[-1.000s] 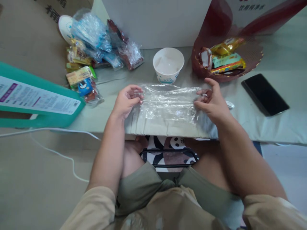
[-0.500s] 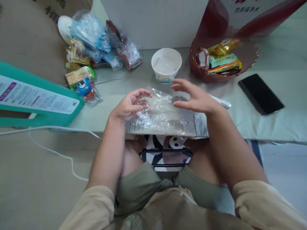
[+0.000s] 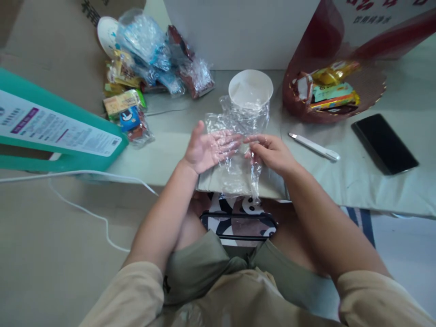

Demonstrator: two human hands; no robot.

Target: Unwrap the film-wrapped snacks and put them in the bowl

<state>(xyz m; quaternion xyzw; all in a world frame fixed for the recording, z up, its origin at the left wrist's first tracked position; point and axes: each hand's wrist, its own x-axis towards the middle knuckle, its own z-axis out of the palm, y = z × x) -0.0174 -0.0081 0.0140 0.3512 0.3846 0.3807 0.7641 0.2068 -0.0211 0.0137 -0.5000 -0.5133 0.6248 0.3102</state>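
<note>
A crumpled sheet of clear plastic film (image 3: pixel 236 181) lies over the table's near edge and spreads up against a white paper bowl (image 3: pixel 250 86). My left hand (image 3: pixel 209 147) is flat with its fingers stretched out and thumb raised; film lies about its fingers, and whether they are under or inside it I cannot tell. Opposite it, my right hand (image 3: pixel 272 152) pinches the film between thumb and fingers, with a gathered strip hanging below. The bowl stands upright just beyond both hands.
Wrapped snacks (image 3: pixel 146 50) are heaped at the back left, near a green container (image 3: pixel 61 131). To the right are a reddish basket (image 3: pixel 373 95) holding packets, a slim white knife-like tool (image 3: pixel 315 147) and a black phone (image 3: pixel 384 143). Large boxes stand behind.
Both hands have come closer together over the film. My left fingers have straightened, my right fingers have closed on the film, and the film now reaches the bowl. The view has shifted slightly.
</note>
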